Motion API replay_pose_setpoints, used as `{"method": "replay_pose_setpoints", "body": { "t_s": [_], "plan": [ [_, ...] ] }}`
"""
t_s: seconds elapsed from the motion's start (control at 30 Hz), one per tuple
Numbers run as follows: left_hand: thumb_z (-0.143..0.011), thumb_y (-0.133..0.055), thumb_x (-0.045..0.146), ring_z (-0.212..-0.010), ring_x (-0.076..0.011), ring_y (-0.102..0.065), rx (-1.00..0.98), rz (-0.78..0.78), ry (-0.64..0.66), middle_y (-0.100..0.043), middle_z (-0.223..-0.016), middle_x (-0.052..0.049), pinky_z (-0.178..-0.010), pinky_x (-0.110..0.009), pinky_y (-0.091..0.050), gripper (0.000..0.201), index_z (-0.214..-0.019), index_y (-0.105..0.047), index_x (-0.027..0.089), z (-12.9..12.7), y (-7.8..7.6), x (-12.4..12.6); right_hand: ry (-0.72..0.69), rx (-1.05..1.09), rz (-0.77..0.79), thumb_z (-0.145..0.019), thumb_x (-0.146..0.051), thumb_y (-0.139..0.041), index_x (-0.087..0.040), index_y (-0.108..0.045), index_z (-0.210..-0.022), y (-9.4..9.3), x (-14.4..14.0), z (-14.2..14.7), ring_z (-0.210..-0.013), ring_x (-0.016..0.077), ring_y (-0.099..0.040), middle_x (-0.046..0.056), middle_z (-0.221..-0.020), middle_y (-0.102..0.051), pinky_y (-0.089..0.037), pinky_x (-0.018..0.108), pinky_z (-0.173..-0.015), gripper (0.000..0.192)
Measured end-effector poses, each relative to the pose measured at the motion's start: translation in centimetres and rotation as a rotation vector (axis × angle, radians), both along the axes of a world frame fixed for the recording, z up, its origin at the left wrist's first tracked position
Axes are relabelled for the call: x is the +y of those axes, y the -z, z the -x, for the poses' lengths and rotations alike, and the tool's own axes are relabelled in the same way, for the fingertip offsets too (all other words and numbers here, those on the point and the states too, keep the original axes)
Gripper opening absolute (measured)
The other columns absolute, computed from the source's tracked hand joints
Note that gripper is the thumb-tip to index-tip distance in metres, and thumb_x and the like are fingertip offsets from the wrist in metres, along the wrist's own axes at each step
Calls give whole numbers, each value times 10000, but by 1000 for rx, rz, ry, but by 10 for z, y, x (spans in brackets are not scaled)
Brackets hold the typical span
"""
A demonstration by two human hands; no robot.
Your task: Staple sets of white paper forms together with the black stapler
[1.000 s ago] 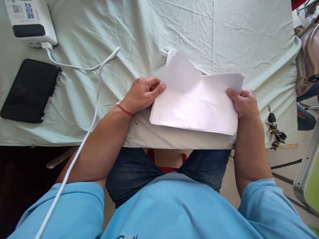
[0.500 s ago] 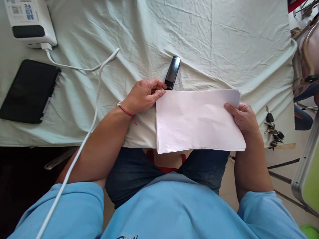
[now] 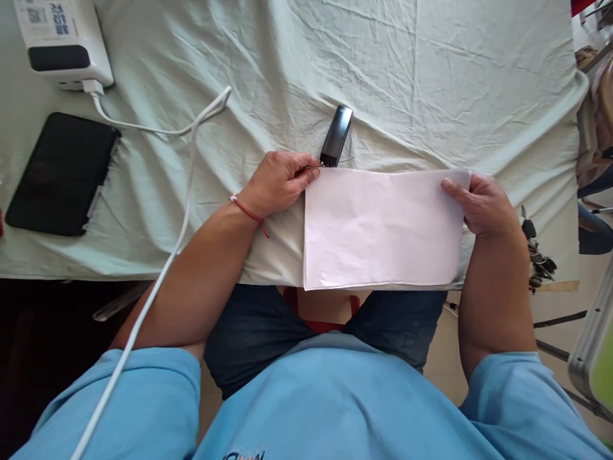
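At the far left of the table (image 3: 431, 76), draped in a pale green creased cloth, a black phone (image 3: 60, 172) lies flat, and behind it sits a white charger block (image 3: 62, 41) with a white cable (image 3: 186, 166) running from it across the cloth and down off the near edge. Moving right, the left hand (image 3: 278, 185), a red string at its wrist, is curled with its fingertips pinching the upper left corner of a folded white paper (image 3: 380, 227). Just behind those fingertips a small black stapler (image 3: 336, 135) lies on the cloth, angled, its near end touching or almost touching the paper's top edge. The paper lies flat on the near part of the table, its lower edge hanging slightly past the table's rim over the person's lap. The right hand (image 3: 483, 204) grips the paper's upper right corner, thumb on top and fingers tucked beneath. Right of that wrist a bunch of keys (image 3: 539, 255) rests near the table's corner.
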State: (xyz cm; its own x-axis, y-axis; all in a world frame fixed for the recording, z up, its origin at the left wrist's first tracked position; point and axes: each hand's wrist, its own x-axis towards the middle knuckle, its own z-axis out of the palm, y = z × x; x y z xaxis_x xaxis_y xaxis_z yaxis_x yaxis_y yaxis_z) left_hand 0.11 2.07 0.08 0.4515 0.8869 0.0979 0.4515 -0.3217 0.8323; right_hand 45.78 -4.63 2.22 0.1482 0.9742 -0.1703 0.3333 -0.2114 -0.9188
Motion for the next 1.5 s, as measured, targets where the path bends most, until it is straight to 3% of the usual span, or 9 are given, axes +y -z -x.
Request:
{"method": "replay_pose_setpoints", "body": {
  "t_s": [0.07,0.2,0.37,0.57,0.77,1.03,1.3,1.4,1.5],
  "plan": [
    [-1049,-681,477,-826,-233,-620,-5,1,-3,-760,-861,-43,-846,-428,-465,315,-1017,-869,226,0,1,0,16,-97,-113,-832,-722,-1102,-357,-947,-1094,5,10,7,-616,174,-583,-72,-700,-690,-598,353,-636,476],
    [-1060,-733,488,-810,-219,-601,-39,16,-78,-757,-863,-24,-834,-411,-482,295,-1077,-879,232,0,4,-1,106,-235,-341,-941,-647,-989,-348,-929,-1028,23,17,19,-834,248,-699,-12,-849,-775,-667,454,-892,317],
    [-1091,-754,488,-885,-261,-699,-54,-3,-142,-831,-944,-51,-881,-411,-543,285,-1107,-921,257,1,8,0,89,-280,-356,-1008,-635,-938,-339,-895,-964,29,12,23,-923,292,-749,9,-833,-761,-655,488,-943,302],
    [-1135,-745,443,-927,-268,-753,-25,-42,-121,-848,-943,-48,-905,-392,-574,270,-1107,-940,259,2,4,0,-18,-418,-386,-1056,-640,-897,-362,-921,-1031,16,7,32,-1111,342,-828,86,-1074,-859,-691,551,-1093,280],
    [-1159,-714,407,-993,-286,-816,4,-62,-119,-901,-1033,-58,-933,-400,-603,280,-1131,-947,254,2,1,-2,-67,-558,-389,-1088,-797,-782,-340,-871,-872,14,3,35,-933,304,-784,87,-932,-828,-672,509,-955,513],
    [-1153,-709,424,-964,-279,-793,1,-89,-120,-899,-1011,-51,-938,-407,-609,276,-1096,-922,259,2,3,-2,-91,-523,-301,-1077,-708,-874,-379,-889,-909,16,0,36,-873,294,-765,26,-770,-731,-646,484,-911,370],
    [-1012,-836,394,-646,-187,-515,-96,48,-229,-630,-692,48,-687,-374,-445,285,-1277,-864,294,-3,1,-2,-100,-529,-301,-1075,-780,-839,-310,-786,-818,18,3,29,-685,223,-540,7,-687,-590,-437,420,-691,538],
    [-932,-894,339,-669,-188,-557,-105,103,-239,-671,-727,53,-694,-365,-469,392,-1318,-839,297,-4,-1,-2,-98,-523,-271,-1086,-785,-833,-294,-734,-799,15,4,28,-671,204,-496,-4,-680,-519,-404,400,-664,577],
    [-940,-896,343,-684,-186,-575,-78,105,-213,-674,-729,43,-706,-361,-478,290,-1218,-844,280,-4,-1,-1,-86,-512,-253,-1081,-784,-850,-291,-707,-777,11,5,28,-663,195,-467,-9,-670,-487,-388,389,-647,597]
  ]
}}
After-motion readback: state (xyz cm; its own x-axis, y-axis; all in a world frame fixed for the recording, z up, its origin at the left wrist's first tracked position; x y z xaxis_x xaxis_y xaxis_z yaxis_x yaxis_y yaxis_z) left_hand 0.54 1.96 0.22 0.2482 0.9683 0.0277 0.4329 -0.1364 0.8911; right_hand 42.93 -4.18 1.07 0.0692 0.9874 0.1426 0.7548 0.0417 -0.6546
